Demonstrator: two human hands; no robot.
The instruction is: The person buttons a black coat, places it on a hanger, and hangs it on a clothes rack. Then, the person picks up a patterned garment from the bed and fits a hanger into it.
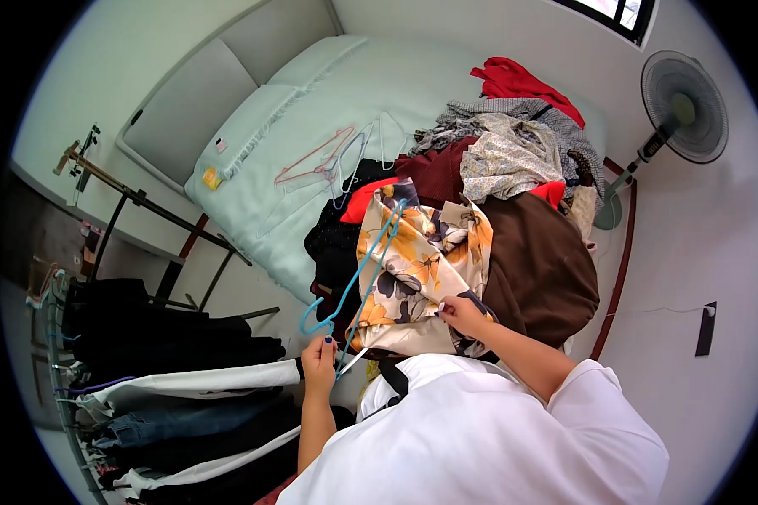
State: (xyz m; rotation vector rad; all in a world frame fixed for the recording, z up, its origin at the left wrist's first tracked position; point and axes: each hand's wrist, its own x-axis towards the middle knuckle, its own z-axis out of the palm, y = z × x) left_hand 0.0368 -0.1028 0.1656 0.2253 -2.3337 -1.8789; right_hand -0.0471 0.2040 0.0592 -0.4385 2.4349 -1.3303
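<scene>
My left hand (318, 360) is closed around a light blue clothes hanger (362, 268), near its hook. The hanger's far end lies over the top of a cream floral garment (407, 265) with orange and dark flowers. My right hand (463, 318) pinches that garment at its right side. Beneath and around it is a heap of clothes: a brown piece (541, 261) to the right, a black one (333, 236) to the left, and a maroon one (436, 171) behind. Whether the hanger's tip is inside the garment, I cannot tell.
Several loose hangers (316, 160) lie on the pale green bed (312, 101). At the left stands a clothes rack (59, 370) full of hung clothes, near a dark metal frame (135, 199). A fan (684, 108) stands at the right, beyond the patterned clothes (514, 156).
</scene>
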